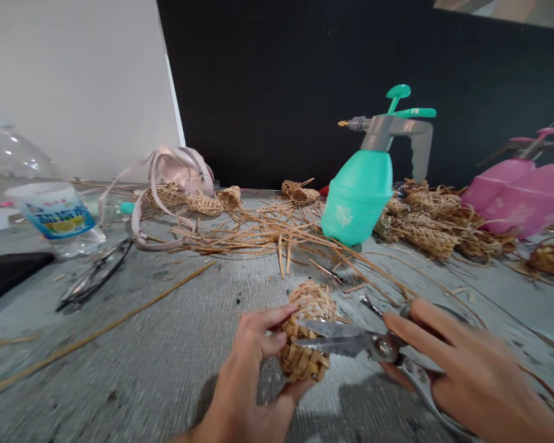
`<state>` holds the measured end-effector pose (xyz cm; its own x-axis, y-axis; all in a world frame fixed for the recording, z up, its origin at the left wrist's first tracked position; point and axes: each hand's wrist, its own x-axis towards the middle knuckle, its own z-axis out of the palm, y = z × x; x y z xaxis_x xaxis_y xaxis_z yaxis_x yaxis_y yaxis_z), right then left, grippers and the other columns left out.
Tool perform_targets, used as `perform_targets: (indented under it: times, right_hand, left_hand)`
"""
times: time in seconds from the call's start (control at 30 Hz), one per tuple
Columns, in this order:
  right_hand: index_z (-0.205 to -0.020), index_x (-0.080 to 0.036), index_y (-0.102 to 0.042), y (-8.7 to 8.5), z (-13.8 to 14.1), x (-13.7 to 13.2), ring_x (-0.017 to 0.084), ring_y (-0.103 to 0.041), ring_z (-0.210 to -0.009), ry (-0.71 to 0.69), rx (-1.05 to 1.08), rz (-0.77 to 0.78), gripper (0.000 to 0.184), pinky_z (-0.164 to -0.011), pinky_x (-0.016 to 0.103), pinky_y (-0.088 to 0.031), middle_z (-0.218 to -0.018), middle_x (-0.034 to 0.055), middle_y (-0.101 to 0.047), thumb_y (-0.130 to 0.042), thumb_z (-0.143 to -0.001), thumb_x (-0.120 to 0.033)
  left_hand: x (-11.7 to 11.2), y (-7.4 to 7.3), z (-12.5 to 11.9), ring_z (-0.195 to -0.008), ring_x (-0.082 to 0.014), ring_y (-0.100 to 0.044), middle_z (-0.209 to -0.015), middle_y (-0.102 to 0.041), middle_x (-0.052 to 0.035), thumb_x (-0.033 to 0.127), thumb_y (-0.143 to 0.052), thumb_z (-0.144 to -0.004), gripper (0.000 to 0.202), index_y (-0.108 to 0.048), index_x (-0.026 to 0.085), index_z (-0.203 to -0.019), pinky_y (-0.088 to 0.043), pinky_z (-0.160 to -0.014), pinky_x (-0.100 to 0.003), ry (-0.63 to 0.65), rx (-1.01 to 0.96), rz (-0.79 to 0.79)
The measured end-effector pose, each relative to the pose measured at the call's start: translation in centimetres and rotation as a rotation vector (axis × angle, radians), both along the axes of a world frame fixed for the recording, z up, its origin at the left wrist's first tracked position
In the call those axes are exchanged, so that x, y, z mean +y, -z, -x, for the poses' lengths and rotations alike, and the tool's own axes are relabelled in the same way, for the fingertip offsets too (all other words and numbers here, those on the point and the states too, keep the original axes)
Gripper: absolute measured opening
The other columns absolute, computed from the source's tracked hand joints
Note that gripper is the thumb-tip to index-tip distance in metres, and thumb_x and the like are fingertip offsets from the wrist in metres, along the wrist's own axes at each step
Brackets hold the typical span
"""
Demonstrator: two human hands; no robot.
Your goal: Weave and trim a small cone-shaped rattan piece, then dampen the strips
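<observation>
The left hand (244, 363) is closed around a small woven rattan ball (305, 366), with its fingers wrapped over the near left side. That grip seems meant to pin the rounded piece steady, because it would otherwise roll. The ball sits low and near, held just above the grey, worn surface (120, 344). The right hand (471, 363) comes in from the near right, fingers spread over the handles of heavy steel shears (378, 346) and holding them. The slightly parted blades lie across the ball's right side, where the strip ends stick out, so the two hands work close together.

Beyond them, a loose heap of cane strips (258, 237) lies within easy reach at the middle of the surface. Other woven pieces (429, 224) are bunched to the far right, beside a teal pressure sprayer (357, 200) and pink sprayers (519, 191) (probably kept close to dampen the cane, though nothing shows that here). Eyeglasses (95, 274), a plastic bottle (50, 215) and a black phone (9, 274) sit off to the left, away from the cutting, and a pale pink bag (182, 172) stands at the far edge.
</observation>
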<state>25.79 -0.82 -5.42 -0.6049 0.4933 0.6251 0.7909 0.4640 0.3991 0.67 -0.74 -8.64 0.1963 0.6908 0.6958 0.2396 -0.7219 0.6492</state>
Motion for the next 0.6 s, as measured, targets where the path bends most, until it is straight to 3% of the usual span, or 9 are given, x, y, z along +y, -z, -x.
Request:
perform_targets:
  times: [0.2, 0.4, 0.5, 0.6]
  right_hand:
    - [-0.096, -0.022, -0.05, -0.3, 0.2, -0.1, 0.009, -0.052, -0.047, -0.016, 0.036, -0.018, 0.043, -0.045, 0.023, -0.038, -0.08, 0.0002, -0.059, -0.033, -0.065, 0.004]
    - [-0.101, -0.017, -0.052, 0.9, -0.1, -0.1, 0.014, -0.059, -0.068, -0.078, 0.091, 0.011, 0.045, -0.06, 0.026, -0.042, -0.083, 0.0043, -0.062, -0.032, -0.07, 0.009]
    - [-0.104, -0.017, -0.052, 1.3, -0.2, -0.1, 0.015, -0.06, -0.068, -0.086, 0.075, 0.014, 0.044, -0.061, 0.026, -0.043, -0.083, 0.0041, -0.064, -0.033, -0.073, 0.008]
    - [-0.101, -0.02, -0.053, 0.9, 0.0, -0.1, 0.015, -0.061, -0.066, -0.029, 0.195, 0.036, 0.028, -0.059, 0.025, -0.045, -0.083, 0.0034, -0.064, -0.042, -0.081, -0.004]
  left_hand:
    - [0.1, 0.0, 0.0, -0.106, -0.0234, -0.057, -0.113, -0.057, -0.0101, 0.006, -0.06, -0.074, 0.034, -0.041, 0.023, -0.097, -0.052, -0.086, -0.04, -0.017, 0.022, -0.006]
    - [0.1, 0.0, 0.0, -0.103, -0.022, -0.059, -0.111, -0.057, -0.0088, 0.004, -0.06, -0.072, 0.035, -0.041, 0.023, -0.094, -0.053, -0.083, -0.037, -0.04, 0.025, -0.001]
    - [0.0, -0.1, -0.1, -0.103, -0.0219, -0.059, -0.11, -0.058, -0.0077, 0.005, -0.059, -0.071, 0.034, -0.041, 0.024, -0.092, -0.053, -0.083, -0.037, -0.047, 0.019, 0.012]
    - [0.0, -0.3, -0.1, -0.102, -0.0215, -0.059, -0.11, -0.059, -0.0078, 0.003, -0.056, -0.071, 0.032, -0.042, 0.023, -0.091, -0.052, -0.083, -0.038, -0.047, 0.05, -0.022]
